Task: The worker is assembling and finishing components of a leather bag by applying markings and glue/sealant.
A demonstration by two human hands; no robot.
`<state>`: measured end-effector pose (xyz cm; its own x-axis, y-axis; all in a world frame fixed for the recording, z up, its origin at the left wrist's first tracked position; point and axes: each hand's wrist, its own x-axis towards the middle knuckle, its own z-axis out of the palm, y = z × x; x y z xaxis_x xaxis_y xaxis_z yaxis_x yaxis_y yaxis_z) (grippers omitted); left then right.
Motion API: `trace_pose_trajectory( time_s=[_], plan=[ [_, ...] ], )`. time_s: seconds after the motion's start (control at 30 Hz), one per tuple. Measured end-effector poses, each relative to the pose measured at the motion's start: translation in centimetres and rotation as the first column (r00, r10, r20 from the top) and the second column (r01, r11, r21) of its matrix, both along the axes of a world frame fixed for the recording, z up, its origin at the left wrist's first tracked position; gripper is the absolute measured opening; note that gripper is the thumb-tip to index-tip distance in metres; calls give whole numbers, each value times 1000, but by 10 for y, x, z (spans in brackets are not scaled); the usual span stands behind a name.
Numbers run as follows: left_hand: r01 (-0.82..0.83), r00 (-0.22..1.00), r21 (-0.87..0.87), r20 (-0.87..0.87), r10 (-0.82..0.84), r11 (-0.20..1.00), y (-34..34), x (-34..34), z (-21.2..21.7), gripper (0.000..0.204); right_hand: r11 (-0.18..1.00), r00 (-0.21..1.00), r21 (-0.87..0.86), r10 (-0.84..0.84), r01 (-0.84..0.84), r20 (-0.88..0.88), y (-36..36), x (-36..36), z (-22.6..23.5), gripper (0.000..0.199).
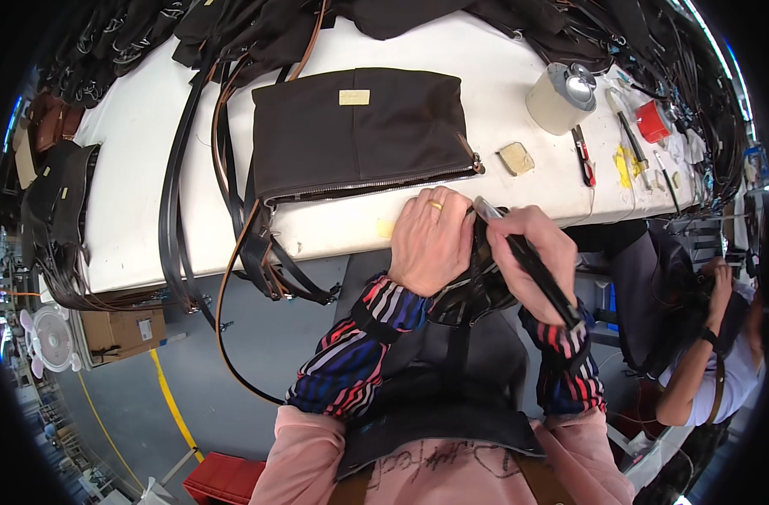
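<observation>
Pink shirt [435, 484] | right hand [550, 250] grips black tool [546, 282] | left hand [431, 244], grip unclear, over table edge [342, 242] (bag [359, 139] close ahead)

White table [495, 97] beneath dark zippered bag [359, 143]

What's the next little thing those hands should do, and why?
Maybe the left hand should shift slightly away from the tool: in this view, its silver tip looks close to those fingers, and the right hand is gripping it.
</observation>
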<state>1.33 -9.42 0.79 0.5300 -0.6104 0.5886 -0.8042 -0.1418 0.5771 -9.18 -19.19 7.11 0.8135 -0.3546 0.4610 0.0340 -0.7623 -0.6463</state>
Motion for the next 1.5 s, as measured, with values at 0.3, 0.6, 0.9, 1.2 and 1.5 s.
trace_pose_trajectory(
  time_s=[0.3, 0.6, 0.9, 1.2, 1.5],
  plan=[
    [42, 999, 4, -29, -41, 999, 2, 1, 4, 15, 921, 973, 314, -207, 228, -101, -13, -11, 23, 9],
    [79, 995, 14, -66, -78, 997, 2, 3, 3, 11, 937, 948, -329, -204, 116, -246, -96, 81, 11, 48],
    [81, 994, 0, -68, -81, 997, 3, 4, 4, 9, 910, 905, -371, -304, 184, -298, -79, 39, -36, 29],
    [73, 966, -57, -245, -85, 996, 5, 8, 2, 10, 789, 950, 529, -271, 311, -154, 11, -3, 25, 17],
    [119, 960, -33, -253, -123, 992, 4, -9, 8, 9, 816, 951, 509, -307, 275, -21, 0, -21, -74, 15]
  ],
)
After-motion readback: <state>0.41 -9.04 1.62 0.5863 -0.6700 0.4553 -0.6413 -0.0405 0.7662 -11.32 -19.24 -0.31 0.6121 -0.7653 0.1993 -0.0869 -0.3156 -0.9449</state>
